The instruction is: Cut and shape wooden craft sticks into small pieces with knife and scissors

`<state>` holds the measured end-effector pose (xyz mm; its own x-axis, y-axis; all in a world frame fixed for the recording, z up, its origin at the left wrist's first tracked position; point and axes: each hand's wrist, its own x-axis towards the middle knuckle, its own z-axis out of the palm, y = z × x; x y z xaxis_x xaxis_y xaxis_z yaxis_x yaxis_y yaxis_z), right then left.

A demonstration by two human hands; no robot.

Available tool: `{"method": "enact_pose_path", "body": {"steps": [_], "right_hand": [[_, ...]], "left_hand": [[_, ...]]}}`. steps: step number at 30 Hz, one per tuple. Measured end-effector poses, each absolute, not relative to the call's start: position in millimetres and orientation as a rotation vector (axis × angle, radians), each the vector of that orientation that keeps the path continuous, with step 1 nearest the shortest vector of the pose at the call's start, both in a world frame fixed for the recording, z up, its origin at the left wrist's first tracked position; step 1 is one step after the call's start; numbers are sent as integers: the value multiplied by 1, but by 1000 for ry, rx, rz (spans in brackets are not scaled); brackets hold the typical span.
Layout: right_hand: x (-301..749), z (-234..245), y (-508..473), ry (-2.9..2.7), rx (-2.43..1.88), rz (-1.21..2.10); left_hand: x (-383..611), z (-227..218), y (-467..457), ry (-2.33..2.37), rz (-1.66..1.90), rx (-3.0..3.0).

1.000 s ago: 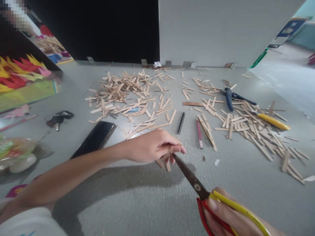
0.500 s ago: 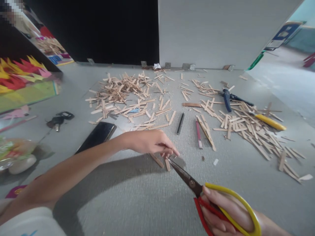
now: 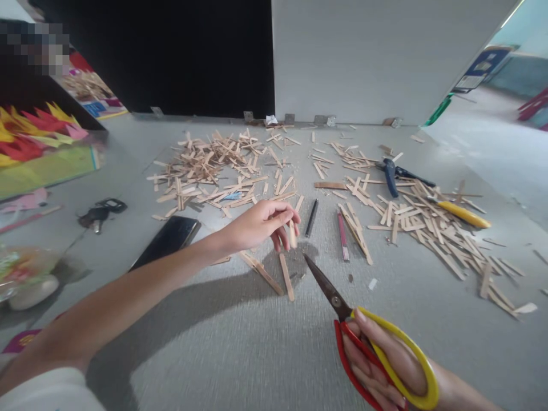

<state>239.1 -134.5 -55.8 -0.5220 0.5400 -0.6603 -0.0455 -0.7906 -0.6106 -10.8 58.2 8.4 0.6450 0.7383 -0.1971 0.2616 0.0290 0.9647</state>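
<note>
Pinching stick (image 3: 292,233) in left hand (image 3: 257,225) | gripping scissors (image 3: 342,310) in right hand (image 3: 387,365), blades shut, at 5 o'clock of stick, apart | seemingly between cuts | next calls for opening blades, feeding stick in | piles (image 3: 205,162) at 12 o'clock

A dark phone (image 3: 166,241) lies on the grey floor (image 3: 240,354), with keys (image 3: 100,212) to its left. Blue pliers (image 3: 391,174) and a yellow-handled tool (image 3: 462,212) lie far right.
</note>
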Motion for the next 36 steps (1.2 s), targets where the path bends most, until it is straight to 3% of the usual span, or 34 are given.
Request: {"method": "enact_pose_path", "body": {"steps": [19, 27, 36], "right_hand": [[238, -62, -136, -748, -1299, 2237], [238, -55, -136, -943, -1009, 2183], [245, -11, -137, -1215, -1158, 1997]], "left_hand": [[-8, 19, 37, 679, 495, 1440], [-6, 28, 35, 728, 533, 1453], [-11, 41, 25, 701, 616, 1638]]}}
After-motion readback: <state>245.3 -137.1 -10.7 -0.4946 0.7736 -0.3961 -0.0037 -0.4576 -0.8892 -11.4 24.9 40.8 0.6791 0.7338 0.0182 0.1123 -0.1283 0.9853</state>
